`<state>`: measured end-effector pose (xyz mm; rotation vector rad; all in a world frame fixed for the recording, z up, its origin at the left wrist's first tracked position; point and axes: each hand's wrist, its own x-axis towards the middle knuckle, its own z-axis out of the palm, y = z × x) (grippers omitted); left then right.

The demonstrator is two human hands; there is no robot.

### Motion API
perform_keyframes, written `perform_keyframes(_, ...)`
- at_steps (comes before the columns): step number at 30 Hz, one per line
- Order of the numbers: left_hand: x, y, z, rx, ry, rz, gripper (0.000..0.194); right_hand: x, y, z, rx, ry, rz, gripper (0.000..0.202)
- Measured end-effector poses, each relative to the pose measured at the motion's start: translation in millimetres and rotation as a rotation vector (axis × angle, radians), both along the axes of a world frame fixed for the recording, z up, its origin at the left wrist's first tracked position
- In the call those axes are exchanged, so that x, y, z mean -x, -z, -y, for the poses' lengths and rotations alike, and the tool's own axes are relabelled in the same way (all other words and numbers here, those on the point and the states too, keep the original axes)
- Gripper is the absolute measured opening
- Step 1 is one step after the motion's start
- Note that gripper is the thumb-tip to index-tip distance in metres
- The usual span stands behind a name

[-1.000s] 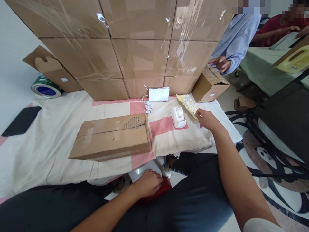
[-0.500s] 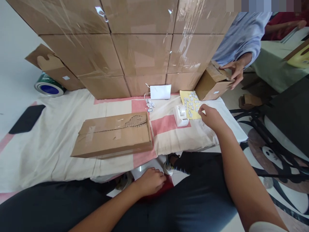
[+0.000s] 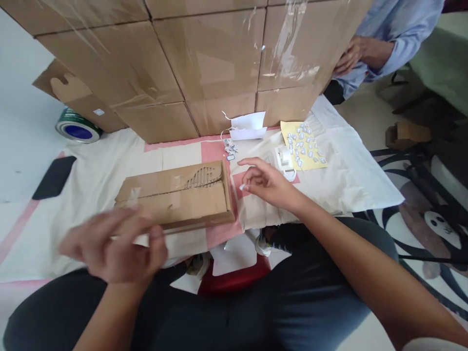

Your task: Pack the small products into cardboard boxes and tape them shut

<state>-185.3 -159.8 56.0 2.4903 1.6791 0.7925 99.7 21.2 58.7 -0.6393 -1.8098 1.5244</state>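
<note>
On the left, the dark flat slab (image 3: 54,177) lies on the cloth-covered tabletop (image 3: 97,168), away from the activity. Nearer, the left hand (image 3: 117,243) has come up off the lap; now it hovers, blurred, at the near left side of the long cardboard box (image 3: 179,192). Its grip looks released, fingers loosely spread with nothing seen in them, though I can't tell whether it touches the carton.

Just beyond the box's right end is the right hand (image 3: 268,183), which half a second ago was over by the yellow sheet (image 3: 310,166). Its grip is pinching a small white piece (image 3: 242,186) between thumb and finger, held apart from the carton. To my eye, the work has passed from picking at the sheet to carrying, with both hands now near the box.

Farther right, the white tape dispenser (image 3: 284,163) stands just beside the sheet, which bears many little labels (image 3: 302,144). Past that, the smaller carton has gone from the tabletop's end, and a co-worker's hand (image 3: 351,56) shows by the stacked boxes (image 3: 212,53).
</note>
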Motion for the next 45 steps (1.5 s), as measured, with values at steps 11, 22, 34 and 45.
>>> perform_keyframes(11, 29, -13.5, -39, -0.493, -0.562, 0.035, 0.053, 21, 27.5, 13, 0.054, -0.168, -0.056, 0.076)
perform_keyframes(22, 35, 0.1, -41, -0.629, -0.53, 0.081, 0.036, 19, 30.3, 18, -0.054, -0.153, 0.067, 0.095)
perform_keyframes(34, 35, 2.5, -45, -0.633, -0.502, 0.062, 0.039, 13, 36.1, -5, -0.2, -0.215, 0.23, 0.107)
perform_keyframes(45, 38, 2.7, -47, -0.586, -0.446, 0.052, 0.044, 22, 25.5, 8, -0.255, -0.159, 0.347, 0.081)
